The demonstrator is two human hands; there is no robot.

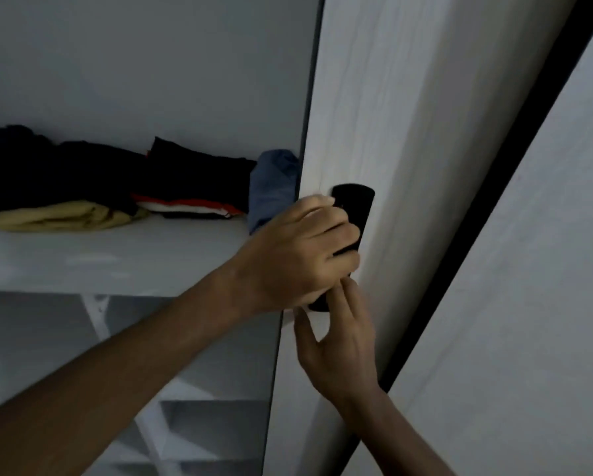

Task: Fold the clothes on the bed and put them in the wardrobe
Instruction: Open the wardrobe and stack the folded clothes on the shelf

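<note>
Wrapping round the black handle [353, 211], the left grip [298, 249] is holding firm, fingers curled tight over the handle's middle, thumb hidden from us. The handle is sitting upright on the white door [401, 115], close to the door's left edge, its top showing above the knuckles and its lower end poking out beneath the palm. Right under it, the right grip [339, 345] is lying loose against the door: fingers [351, 304] stretched out nearly straight and pointing up, tips touching the handle's lower end, thumb spread wide to the left along the door's edge, nothing held inside it.

Over in the wardrobe [150, 63], the clothes are sitting on the shelf [116, 259], toward its back. A dark pile [23, 166] is slumping at the far left, with a yellow garment [58, 216] lying in front of it. Beside those, a black folded piece [199, 173] is resting on a red and white one [192, 206]. A blue garment [274, 187] is standing at the right end, just beside the door's edge and partly behind the left grip. Under the shelf, white slanted dividers [171, 417] are forming small compartments. Right of the door, a dark strip [506, 166] is running diagonally, and a second white panel [545, 304] is filling the far side.
</note>
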